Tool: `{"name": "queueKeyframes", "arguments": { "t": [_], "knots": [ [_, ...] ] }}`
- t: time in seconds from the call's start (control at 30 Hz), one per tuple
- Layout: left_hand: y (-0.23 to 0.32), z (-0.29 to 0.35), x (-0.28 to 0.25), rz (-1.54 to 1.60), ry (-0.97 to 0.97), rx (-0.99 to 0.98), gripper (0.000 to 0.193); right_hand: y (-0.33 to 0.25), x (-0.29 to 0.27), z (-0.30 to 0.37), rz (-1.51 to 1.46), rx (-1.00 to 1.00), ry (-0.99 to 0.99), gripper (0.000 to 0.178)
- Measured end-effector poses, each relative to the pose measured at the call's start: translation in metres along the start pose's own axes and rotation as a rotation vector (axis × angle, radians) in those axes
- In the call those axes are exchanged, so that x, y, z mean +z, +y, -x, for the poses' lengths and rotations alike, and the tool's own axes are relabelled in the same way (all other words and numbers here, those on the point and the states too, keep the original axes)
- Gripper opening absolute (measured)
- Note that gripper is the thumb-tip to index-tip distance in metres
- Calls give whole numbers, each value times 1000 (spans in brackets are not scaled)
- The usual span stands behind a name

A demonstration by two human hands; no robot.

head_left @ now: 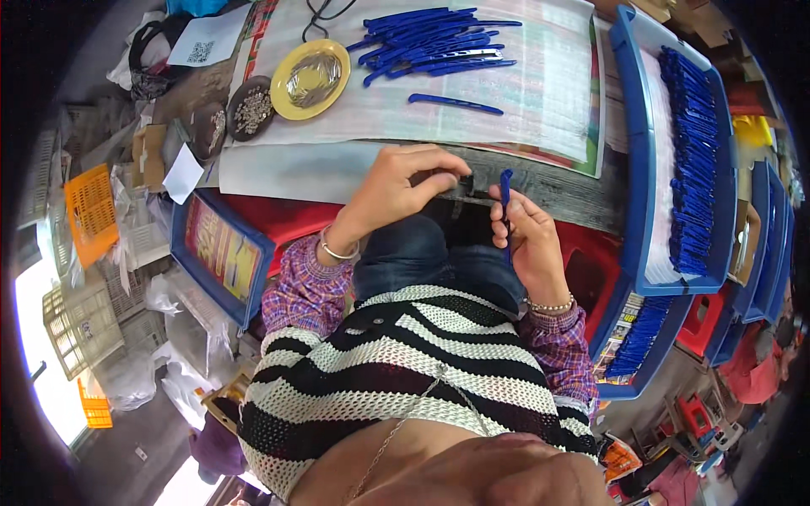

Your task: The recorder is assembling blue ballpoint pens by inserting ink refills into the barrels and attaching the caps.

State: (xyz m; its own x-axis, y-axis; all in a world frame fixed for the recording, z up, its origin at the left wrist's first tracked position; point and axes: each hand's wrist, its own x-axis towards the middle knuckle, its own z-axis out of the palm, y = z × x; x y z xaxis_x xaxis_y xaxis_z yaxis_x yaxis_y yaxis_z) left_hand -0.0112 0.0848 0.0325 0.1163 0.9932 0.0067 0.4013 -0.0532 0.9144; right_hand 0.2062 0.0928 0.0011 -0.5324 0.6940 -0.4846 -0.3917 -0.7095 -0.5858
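Upright between the thumb and fingers of my right hand (533, 232) is a slim blue plastic piece (506, 207), held just off the near edge of the table. My left hand (413, 184) is closed in a pinch beside a small dark metal fixture (467, 192) at that edge; whatever its fingertips hold is too small to make out. A heap of similar blue pieces (430, 40) lies on the covered tabletop, one of them showing a silvery strip. A single blue piece (456, 104) lies apart, nearer to me.
A yellow dish (280, 99) holds thin metal pins. Beside it are a dark dish (251, 126) of small metal bits and a second dark dish (208, 139). On the right, a blue tray (658, 244) carries rows of blue pieces; another blue tray (603, 371) sits below.
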Motion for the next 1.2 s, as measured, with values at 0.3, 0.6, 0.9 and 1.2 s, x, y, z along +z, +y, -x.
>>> {"name": "queueKeyframes", "arguments": {
  "t": [0.3,0.6,0.9,1.2],
  "knots": [
    [2,1,15,106,-55,-18,13,9,8,2,117,-59,15,28],
    [0,-3,17,156,-45,-27,12,8,5,-3,136,-41,34,29],
    [-4,4,17,170,-18,54,11,7,14,-1,241,-55,47,25],
    [-8,2,15,150,1,151,13,11,10,-1,185,-51,36,24]
  ]
}}
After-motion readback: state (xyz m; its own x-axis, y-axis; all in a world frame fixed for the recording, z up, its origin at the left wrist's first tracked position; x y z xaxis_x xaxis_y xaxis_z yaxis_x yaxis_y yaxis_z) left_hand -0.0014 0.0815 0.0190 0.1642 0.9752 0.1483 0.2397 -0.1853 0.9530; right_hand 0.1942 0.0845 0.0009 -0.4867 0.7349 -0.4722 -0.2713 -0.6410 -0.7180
